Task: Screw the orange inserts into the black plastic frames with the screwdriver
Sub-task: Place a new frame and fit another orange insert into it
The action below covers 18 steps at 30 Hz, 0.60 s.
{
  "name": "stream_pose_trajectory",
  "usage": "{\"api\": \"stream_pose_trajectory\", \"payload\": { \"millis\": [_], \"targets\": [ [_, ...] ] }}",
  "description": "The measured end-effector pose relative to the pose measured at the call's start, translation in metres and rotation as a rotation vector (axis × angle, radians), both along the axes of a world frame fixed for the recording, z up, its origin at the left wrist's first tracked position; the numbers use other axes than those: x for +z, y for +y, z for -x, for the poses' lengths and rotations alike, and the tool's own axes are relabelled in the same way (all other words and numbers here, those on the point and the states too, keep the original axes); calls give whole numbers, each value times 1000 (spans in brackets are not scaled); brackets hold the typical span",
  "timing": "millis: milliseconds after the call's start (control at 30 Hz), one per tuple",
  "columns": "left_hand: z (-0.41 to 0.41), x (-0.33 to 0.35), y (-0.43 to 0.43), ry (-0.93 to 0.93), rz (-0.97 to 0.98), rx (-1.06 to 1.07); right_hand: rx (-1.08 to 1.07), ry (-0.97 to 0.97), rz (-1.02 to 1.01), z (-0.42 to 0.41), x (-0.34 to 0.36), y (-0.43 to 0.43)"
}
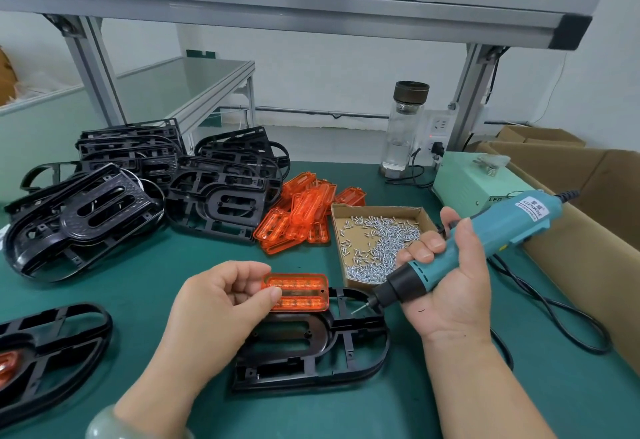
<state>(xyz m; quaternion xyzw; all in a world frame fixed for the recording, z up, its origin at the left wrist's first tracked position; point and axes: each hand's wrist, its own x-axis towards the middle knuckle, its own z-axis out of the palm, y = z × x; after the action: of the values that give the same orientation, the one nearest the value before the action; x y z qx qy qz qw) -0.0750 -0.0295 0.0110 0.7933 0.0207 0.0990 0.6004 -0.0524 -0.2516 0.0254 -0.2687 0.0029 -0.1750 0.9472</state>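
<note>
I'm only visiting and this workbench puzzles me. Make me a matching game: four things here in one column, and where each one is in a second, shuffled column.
Things
1. nearest orange insert
2. electric screwdriver
3. silver screws
4. glass bottle

Places
A. loose in the cardboard tray
B. gripped by the right hand
C. upright at the back of the green table
D. pinched by the left hand

Pairs: 1-D, 2-B, 3-A, 4-C
</note>
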Motion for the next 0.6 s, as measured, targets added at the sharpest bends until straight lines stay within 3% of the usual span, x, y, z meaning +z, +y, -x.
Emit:
{"api": "stream_pose_trajectory", "payload": {
  "millis": [367,500,600],
  "targets": [
    [-10,31,3,182,263,-9,2,4,-3,-1,1,1],
    [-7,42,0,422,784,-213,1,-5,-11,0,1,0],
    [-5,42,0,428,948,-259,2,-8,-13,0,1,-1]
  ]
}}
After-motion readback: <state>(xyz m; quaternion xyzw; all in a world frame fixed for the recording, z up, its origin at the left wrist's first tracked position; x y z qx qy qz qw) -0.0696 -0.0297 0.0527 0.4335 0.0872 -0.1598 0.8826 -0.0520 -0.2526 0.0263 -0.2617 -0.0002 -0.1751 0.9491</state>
